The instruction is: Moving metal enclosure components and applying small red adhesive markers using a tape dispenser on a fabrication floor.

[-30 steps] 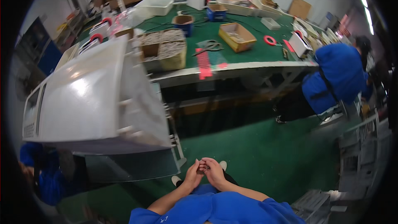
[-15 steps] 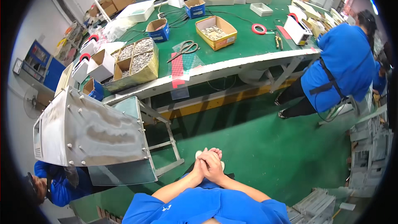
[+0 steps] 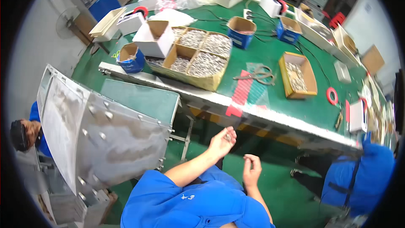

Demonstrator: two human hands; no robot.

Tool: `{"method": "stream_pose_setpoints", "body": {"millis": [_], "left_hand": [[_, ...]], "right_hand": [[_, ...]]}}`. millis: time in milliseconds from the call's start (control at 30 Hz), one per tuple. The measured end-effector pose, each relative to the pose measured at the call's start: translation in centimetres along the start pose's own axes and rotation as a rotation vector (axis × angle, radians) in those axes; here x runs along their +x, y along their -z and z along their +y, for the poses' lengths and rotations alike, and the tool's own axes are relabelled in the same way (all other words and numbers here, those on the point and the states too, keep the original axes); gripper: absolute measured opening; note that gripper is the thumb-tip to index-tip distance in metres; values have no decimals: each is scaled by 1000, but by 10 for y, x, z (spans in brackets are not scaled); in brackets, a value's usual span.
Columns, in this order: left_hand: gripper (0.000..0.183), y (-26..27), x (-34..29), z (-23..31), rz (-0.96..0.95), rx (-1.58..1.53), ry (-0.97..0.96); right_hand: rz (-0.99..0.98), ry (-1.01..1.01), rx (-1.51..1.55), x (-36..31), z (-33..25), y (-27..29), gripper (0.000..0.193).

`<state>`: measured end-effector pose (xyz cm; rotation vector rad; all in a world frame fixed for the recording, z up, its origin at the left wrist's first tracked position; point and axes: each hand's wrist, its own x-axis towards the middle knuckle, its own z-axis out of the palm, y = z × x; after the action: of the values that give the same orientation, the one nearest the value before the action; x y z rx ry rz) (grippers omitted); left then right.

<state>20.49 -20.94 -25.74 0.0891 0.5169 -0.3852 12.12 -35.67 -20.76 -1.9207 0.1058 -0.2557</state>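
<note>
Cupping small pieces [image 3: 228, 137] in its upturned palm, the left hand [image 3: 222, 142] has its fingers loosely curled over them, neither spread flat nor pressed tight. How many pieces lie there cannot be told; they are over the floor, just short of the tabletop [image 3: 295, 114]. One right hand [image 3: 252, 169] is raised near it but apart, fingers bent toward the thumb; whether the fingertips meet or pinch anything is too small to tell.

On the tabletop sits one divided carton [image 3: 202, 82], at least five compartments showing, all with small pale pieces in them. One white box [image 3: 147, 44] stands at its left rear. Three blue boxes can be counted: one at the carton's left [image 3: 131, 64], two beyond it to the right. One yellow box [image 3: 286, 82] also holds small pieces. Between it and the divided carton lies one pair of scissors [image 3: 263, 76], across one pink strip [image 3: 241, 90] and one teal mesh sheet [image 3: 258, 93]. One red ring of tape [image 3: 332, 96] lies farther right.

Left of the hands stands one large metal panel [image 3: 122, 139] with several studs. Two other people are in view, one at far left, one at right.
</note>
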Motion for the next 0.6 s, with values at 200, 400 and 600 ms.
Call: {"method": "stream_pose_setpoints", "body": {"millis": [200,400,600], "left_hand": [[14,-72,55,142,-65,-98,-461],[20,-116,85,205,-145,-109,-582],[21,-135,109,222,-59,32,-632]], "right_hand": [[239,-39,-273,154,111,31,13],[356,-101,-791,256,200,74,23],[448,-194,-919,277,205,64,17]]}}
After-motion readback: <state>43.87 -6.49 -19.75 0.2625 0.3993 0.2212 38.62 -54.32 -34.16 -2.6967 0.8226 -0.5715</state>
